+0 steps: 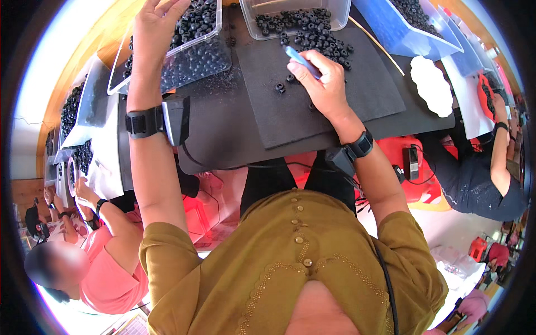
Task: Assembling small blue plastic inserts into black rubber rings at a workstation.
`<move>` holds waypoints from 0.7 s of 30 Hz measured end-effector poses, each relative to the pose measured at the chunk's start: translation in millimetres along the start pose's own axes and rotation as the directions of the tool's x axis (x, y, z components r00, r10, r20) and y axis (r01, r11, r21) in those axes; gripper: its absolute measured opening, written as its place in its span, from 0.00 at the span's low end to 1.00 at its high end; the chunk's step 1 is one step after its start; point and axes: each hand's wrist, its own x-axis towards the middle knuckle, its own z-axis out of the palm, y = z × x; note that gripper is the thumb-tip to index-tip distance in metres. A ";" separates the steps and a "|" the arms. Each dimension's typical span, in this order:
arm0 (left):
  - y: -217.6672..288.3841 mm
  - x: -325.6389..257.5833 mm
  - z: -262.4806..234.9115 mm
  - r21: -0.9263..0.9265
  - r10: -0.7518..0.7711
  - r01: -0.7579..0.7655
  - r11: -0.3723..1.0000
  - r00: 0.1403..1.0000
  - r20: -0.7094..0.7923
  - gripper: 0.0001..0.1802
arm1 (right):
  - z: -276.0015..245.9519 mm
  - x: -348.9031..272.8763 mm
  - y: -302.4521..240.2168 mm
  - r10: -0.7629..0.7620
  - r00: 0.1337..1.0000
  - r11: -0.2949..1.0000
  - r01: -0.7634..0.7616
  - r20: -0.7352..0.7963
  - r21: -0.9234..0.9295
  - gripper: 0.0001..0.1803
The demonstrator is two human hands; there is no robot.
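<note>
My right hand (324,84) is closed around a slim light-blue pen-like tool (303,61), its tip pointing up and left toward a pile of small black ring-shaped parts (321,42). Two loose ones, including a black ring part (280,87), lie left of this hand on the dark mat (268,120). At the upper left, my left hand (159,22) reaches over a clear plastic bin (204,58) full of similar black parts. Its fingers look apart, with nothing visible in them; the top edge of the picture cuts part of them off.
A second clear bin (268,34) lies at the far side, spilling black parts onto the mat. A thin wooden stick (379,46), a white scalloped piece (430,86) and a blue bin (410,39) are to the right. Co-workers sit at both sides. A black cable (251,166) runs along the table's near edge.
</note>
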 end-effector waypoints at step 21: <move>-16.2 -133.1 112.7 -0.469 -0.398 0.599 0.649 0.792 0.462 0.11 | -6.3 -0.6 0.7 0.075 0.985 0.997 -0.072 -0.156 0.028 0.13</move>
